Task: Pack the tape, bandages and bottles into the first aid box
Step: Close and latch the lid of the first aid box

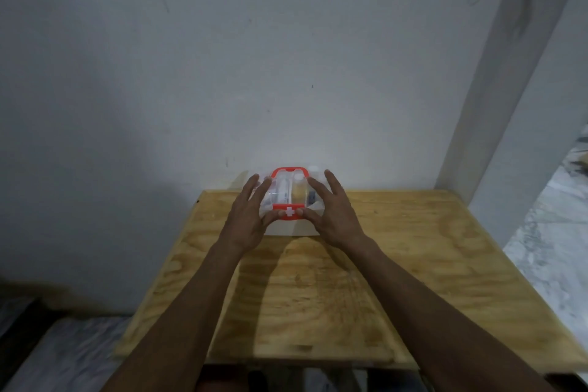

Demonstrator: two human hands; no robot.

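I see the first aid box (288, 200) at the centre of the frame, standing on the far edge of the plywood bench (397, 248), close to the white wall (286, 57). The clear lid is down over the white base, and the red handle (289, 172) lies across the top.

Through the lid I make out a white bottle (283, 192) and a tan roll, probably the tape (299, 196); the bandages cannot be distinguished (the frame is blurred). No loose items show on the bench, so I judge packing complete and closure in hand.

The left hand (246, 219) lies against the left side of the box with fingers spread. Its thumb presses the red latch (288, 212) bearing the white cross.

The right hand (332, 219) mirrors it on the right side, fingers spread, thumb on the same latch. Neither hand pinches anything.

I judge the reason for this hold as follows: the spread fingers steady the lid from both sides, while the two thumbs apply even pressure to the front latch so that it seats without tilting the box.

Whether the latch is fully engaged cannot be determined.
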